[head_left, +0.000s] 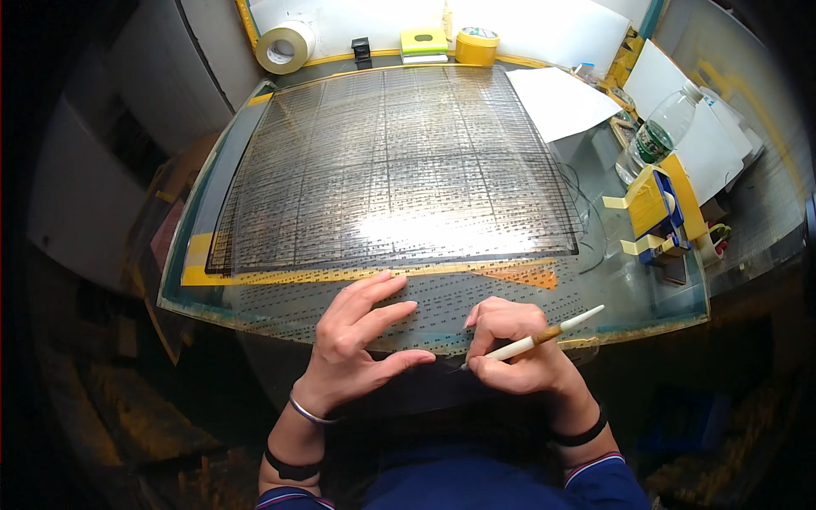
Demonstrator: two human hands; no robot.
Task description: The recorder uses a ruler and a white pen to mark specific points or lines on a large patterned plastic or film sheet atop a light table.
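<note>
The person's left hand (pixel 344 340) is over the near edge of the bench, its fingers apart and the thumb held well away from them; whether the fingertips press on anything below, one cannot tell. The right hand (pixel 523 344) has its thumb and fingers clamped on a slim white pen-shaped tool with a tan band (pixel 512 349), which slants with its thin dark tip down toward the left, near the left thumb, and its long white end up past the knuckles to the right. Just beyond both hands lies a clear sheet printed with rows of small black marks (pixel 425 316), spread on the glass-topped bench with a greenish edge (pixel 633 293)

Farther up is a large, flat, shiny panel with a fine black grid (pixel 365 170), a strip of yellow tape (pixel 246 277) running along its near side and a small orange triangular piece (pixel 537 278) near that side's right end. A blank white sheet of paper (pixel 565 102) meets the panel's far right corner. To the right stand a clear plastic bottle with a green label (pixel 656 140) and a blue-and-yellow tape dispenser (pixel 654 208); at the far left corner is a wide roll of pale tape (pixel 279 51), and along the back a round yellow tub (pixel 477 48)
</note>
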